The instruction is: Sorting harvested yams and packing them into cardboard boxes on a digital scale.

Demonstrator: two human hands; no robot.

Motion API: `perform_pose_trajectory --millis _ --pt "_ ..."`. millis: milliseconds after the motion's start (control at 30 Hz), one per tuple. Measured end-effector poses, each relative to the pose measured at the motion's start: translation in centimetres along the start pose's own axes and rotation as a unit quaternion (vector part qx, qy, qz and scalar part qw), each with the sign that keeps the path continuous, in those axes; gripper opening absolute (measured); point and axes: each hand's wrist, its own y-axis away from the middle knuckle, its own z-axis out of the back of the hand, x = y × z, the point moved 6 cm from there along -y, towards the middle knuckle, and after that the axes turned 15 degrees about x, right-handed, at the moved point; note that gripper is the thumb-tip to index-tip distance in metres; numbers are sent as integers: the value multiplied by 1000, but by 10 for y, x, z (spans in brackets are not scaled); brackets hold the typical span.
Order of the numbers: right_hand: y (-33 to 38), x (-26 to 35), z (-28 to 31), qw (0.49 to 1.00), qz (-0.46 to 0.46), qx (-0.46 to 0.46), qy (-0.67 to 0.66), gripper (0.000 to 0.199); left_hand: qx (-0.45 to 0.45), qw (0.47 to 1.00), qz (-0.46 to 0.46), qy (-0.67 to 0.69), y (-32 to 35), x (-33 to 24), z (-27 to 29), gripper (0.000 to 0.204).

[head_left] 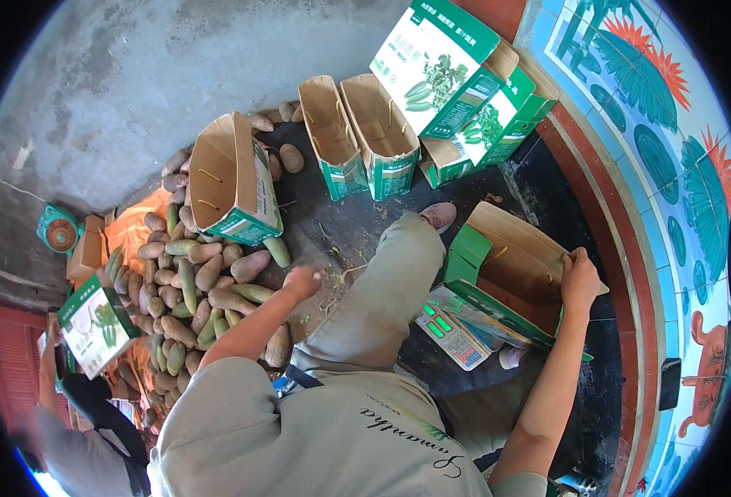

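My right hand (579,277) grips the right rim of an open cardboard box (519,311) with green printed sides. The box is tilted, resting on or right beside a digital scale (452,334) with lit green displays. My left hand (303,282) is curled closed over the floor, and no object shows in it. Just left of that hand lies a large heap of oblong brown and green vegetables (208,273). A single green vegetable (277,251) lies at the heap's edge, next to an upright open box (231,186).
Two narrow open boxes (332,137) stand ahead, with larger green-and-white boxes (440,70) stacked to their right. At left, another person (92,439) holds a printed box (96,327). A green dial scale (59,229) stands far left. A curved tiled edge (622,248) bounds the right.
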Motion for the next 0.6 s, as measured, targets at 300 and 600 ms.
perform_pose_trajectory --millis 300,600 --pt "9 13 4 999 26 -4 -24 16 276 950 80 -122 15 106 -118 38" --pt "14 27 6 996 46 25 -67 28 286 912 -38 -293 35 114 -184 44"
